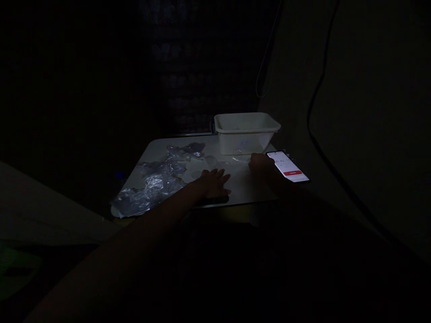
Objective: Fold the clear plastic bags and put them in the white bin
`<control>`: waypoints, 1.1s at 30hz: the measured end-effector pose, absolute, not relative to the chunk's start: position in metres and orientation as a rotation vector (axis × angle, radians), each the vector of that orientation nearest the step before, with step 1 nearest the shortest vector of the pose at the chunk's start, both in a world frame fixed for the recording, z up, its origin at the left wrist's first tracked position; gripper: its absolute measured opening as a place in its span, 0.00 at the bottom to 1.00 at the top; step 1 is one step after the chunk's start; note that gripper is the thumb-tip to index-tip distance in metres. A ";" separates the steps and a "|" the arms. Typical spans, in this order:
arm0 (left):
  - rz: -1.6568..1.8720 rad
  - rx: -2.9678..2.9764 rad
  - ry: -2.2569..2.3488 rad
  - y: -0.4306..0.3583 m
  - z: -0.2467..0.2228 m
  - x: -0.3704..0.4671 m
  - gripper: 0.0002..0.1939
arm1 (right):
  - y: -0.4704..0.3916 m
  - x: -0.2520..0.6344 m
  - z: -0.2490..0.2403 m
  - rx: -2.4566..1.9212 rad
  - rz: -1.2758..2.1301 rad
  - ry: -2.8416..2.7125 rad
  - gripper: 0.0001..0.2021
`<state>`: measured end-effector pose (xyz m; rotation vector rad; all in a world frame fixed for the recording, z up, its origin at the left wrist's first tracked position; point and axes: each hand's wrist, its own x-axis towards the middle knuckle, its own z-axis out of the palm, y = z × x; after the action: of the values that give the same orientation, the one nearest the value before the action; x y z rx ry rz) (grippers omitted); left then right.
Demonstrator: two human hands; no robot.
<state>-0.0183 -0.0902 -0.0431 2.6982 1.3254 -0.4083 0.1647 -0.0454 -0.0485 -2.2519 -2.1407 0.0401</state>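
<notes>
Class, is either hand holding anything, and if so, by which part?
The left hand is spread open, apparently holding nothing. The right hand looks curled; it is too dark to tell whether it holds anything.

To the right of the white plastic tub (247,139), and nearer the viewer, the lit smartphone (292,167) shows a blurred row of digits, perhaps including "42". Its red button (292,173) bears pale lettering too small to read. The tub's own front has a faint bluish mark (243,144), illegible.
</notes>
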 end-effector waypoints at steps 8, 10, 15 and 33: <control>-0.449 2.656 1.317 -0.096 -0.038 -0.017 0.35 | -0.042 0.178 -0.047 -2.092 -0.107 -2.082 0.15; -0.444 2.666 1.300 -0.098 -0.037 -0.016 0.35 | -0.038 0.171 -0.049 -1.934 -0.087 -2.226 0.14; -0.413 2.716 1.233 -0.101 -0.042 -0.016 0.34 | -0.029 0.142 -0.056 -1.647 -0.034 -2.448 0.15; -0.413 2.703 1.237 -0.103 -0.042 -0.012 0.35 | -0.020 0.123 -0.053 -1.639 0.428 -2.224 0.10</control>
<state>-0.0124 -0.1028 -0.0419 2.7035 1.2374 -0.4128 0.1226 -0.0197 -0.0531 -1.6393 -2.2240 0.4283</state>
